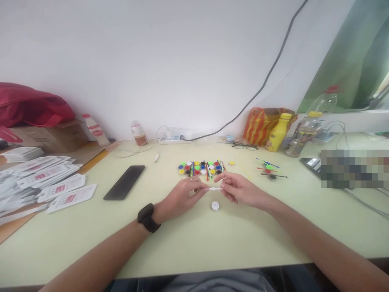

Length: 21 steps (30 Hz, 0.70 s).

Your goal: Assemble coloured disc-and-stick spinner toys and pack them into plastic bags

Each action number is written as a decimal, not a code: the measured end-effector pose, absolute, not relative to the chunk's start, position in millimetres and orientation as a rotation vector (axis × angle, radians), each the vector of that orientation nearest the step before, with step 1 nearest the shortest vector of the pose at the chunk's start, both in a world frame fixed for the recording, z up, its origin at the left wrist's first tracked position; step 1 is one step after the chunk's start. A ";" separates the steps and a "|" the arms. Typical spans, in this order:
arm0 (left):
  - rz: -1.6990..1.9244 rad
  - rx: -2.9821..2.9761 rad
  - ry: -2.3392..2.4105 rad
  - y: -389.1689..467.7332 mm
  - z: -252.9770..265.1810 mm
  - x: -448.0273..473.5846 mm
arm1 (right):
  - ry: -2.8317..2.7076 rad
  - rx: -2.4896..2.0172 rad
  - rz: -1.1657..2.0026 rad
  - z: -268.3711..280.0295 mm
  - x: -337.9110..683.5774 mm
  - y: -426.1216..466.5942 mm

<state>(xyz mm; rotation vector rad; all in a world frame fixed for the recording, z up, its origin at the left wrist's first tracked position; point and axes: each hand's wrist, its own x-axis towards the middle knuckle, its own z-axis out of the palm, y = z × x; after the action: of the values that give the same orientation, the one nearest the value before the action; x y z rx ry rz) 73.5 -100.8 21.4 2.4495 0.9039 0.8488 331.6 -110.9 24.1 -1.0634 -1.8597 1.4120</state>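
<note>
Between the fingertips of both hands is a thin white arrow (215, 188), held level just above the table. My left hand (185, 194) pinches its left end, and my right hand (238, 190) pinches the right end. Just below them on the table lies a small round white disc (215, 206), touched by neither hand. Behind the hands sit rows of small round discs (197, 167) in several colours, with bundles of thin coloured arrows (208, 171) among them. To the right, several discs carry arrows on top, such as a green disc (269, 167).
A black phone (124, 182) lies left of my hands, and white printed cards (65, 190) spread farther left. Glasses (244, 146), a yellow bottle (278, 134), a striped bag (255, 125) and a power strip (170, 140) line the back. One yellow disc (231, 163) lies apart.
</note>
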 end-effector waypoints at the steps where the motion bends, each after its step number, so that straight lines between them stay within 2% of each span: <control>1: 0.852 2.430 0.915 -101.2 20.9 73.5 | -1.882 -1.065 1.456 24.6 332.0 -111.2; 13: 0.672 2.427 0.815 -106.9 19.0 75.5 | -2.052 -1.013 1.702 29.3 334.4 -113.2; 21: 0.644 2.501 0.723 -112.1 21.3 79.2 | -2.114 -1.023 1.526 18.3 331.2 -110.9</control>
<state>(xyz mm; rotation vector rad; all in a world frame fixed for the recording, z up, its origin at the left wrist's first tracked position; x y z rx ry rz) 79.2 -112.1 21.3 2.5008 0.7233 0.6443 331.2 -110.9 18.3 -1.0232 -2.1141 1.5257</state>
